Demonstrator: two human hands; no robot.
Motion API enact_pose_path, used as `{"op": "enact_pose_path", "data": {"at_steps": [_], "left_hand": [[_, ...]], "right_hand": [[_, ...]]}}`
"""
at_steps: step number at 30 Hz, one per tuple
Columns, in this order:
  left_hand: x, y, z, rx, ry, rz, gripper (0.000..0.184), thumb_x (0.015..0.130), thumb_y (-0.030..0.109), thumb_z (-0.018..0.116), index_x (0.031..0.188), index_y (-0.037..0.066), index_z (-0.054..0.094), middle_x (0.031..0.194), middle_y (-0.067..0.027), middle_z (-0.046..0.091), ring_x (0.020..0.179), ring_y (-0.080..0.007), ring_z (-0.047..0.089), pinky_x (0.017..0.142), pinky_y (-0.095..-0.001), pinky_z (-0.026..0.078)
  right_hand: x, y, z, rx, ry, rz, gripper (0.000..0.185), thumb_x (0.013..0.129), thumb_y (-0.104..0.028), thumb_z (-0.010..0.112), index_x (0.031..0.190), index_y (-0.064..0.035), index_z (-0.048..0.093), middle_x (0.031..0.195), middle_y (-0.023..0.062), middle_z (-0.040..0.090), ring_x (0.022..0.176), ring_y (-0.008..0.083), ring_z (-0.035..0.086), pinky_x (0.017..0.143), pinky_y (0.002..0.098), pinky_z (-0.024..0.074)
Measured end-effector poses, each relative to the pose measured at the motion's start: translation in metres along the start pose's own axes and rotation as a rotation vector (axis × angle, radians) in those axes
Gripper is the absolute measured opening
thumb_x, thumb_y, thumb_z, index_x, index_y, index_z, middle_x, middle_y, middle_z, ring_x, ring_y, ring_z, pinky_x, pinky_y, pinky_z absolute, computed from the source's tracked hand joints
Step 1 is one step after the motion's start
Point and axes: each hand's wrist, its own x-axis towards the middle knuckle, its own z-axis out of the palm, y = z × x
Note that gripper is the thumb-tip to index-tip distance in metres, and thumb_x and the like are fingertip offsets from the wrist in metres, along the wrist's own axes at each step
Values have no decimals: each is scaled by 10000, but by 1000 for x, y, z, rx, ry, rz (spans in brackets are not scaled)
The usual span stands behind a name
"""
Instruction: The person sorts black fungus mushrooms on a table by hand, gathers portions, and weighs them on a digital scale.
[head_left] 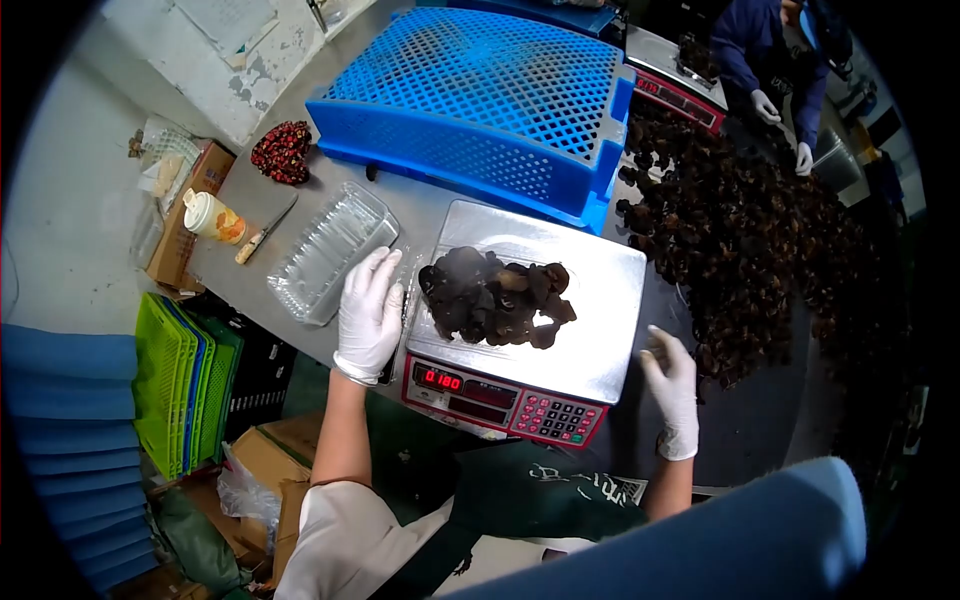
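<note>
A silver weighing scale (605, 290) with a red front stands before me, its display reading 0.180. Dark, wrinkled fungus pieces (490, 300) lie heaped on its plate, over what looks like a clear plastic tray. My left hand (370, 318), in a white glove, is at the plate's left edge, fingers extended beside the heap. Just left of it is an empty clear clamshell container (335, 250). My right hand (672, 390), also gloved, hovers off the scale's right side with fingers apart and nothing in them.
Behind the scale is a blue perforated crate (470, 80). A large fungus pile (750, 240) covers the right side, with a co-worker's gloved hands (766, 107) beyond it near another scale (672, 80). At left are a paper cup (213, 218), a knife (265, 230) and a red bundle (283, 152).
</note>
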Motion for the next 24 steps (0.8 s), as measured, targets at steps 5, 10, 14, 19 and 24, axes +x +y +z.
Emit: {"op": "enact_pose_path", "data": {"at_steps": [5,10,14,19,24], "left_hand": [[-21,3,35,-18,-154,43,461,915,105,547,1376,112,560,1405,-205,480,1223,-395,459,1057,-460,376],[-18,9,34,-182,-264,73,480,902,36,553,1380,71,543,1426,-213,463,1246,-400,465,1073,-452,372],[-16,6,34,-420,-72,-62,445,937,0,537,1380,-11,497,1371,-186,493,1244,-327,521,1042,-358,420],[-20,1,36,-392,-41,-136,545,902,-52,560,1430,0,434,1316,-133,495,1060,-215,535,914,-290,462],[-21,-1,25,-344,5,-150,578,890,-71,561,1446,24,438,1287,-83,499,915,-131,515,828,-249,461]], "right_hand": [[8,-37,18,-253,20,-201,373,854,-153,688,1191,-6,627,883,120,605,794,283,603,733,374,499],[12,-62,30,-154,-74,-262,362,875,-137,654,1205,6,615,868,145,626,844,315,618,767,401,499],[21,-73,39,-196,-78,-209,368,853,-145,673,1203,-41,629,895,131,628,862,312,615,771,408,503],[44,-81,53,-523,31,-444,283,764,-152,709,1045,-123,695,918,90,585,930,285,570,816,394,472],[51,-68,35,-76,211,-329,158,778,-16,644,932,-35,674,825,97,623,742,252,640,683,351,527]]}}
